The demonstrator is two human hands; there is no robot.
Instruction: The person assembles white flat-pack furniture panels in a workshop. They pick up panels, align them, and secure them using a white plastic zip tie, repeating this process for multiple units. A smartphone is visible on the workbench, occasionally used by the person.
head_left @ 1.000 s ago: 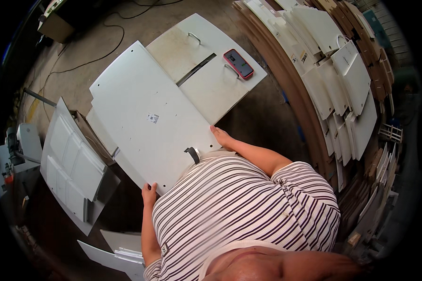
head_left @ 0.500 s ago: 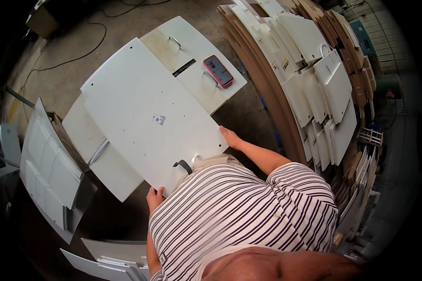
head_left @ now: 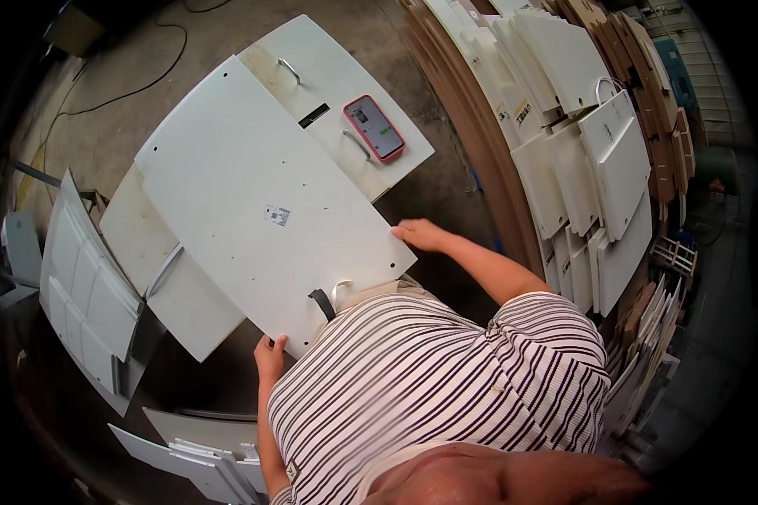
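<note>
A large white board [head_left: 253, 160] with small drilled holes lies flat across a worktable, its near edge close to my waist. A printed paper label [head_left: 277, 215] is stuck near its middle. At the board's near left corner, my left hand [head_left: 269, 357] is closed on the edge, thumb on top and the other fingers mostly hidden. My right hand [head_left: 421, 235] holds the right edge near the close corner, thumb against the board; its fingertips are partly out of sight. A black strap [head_left: 321, 303] and a pale loop [head_left: 340, 292] show at my waist.
Beneath the board is a worktable with off-white tops [head_left: 269, 50] and metal handles [head_left: 355, 145]. A red-cased phone [head_left: 374, 128] lies on it. White and brown panels [head_left: 556, 76] are stacked at right. More white panels lean at left [head_left: 88, 278] and lower left [head_left: 189, 459].
The view has shifted slightly, so board and table appear farther left and up. My right hand has changed its hold a little at the right edge; my left stays at its corner.
</note>
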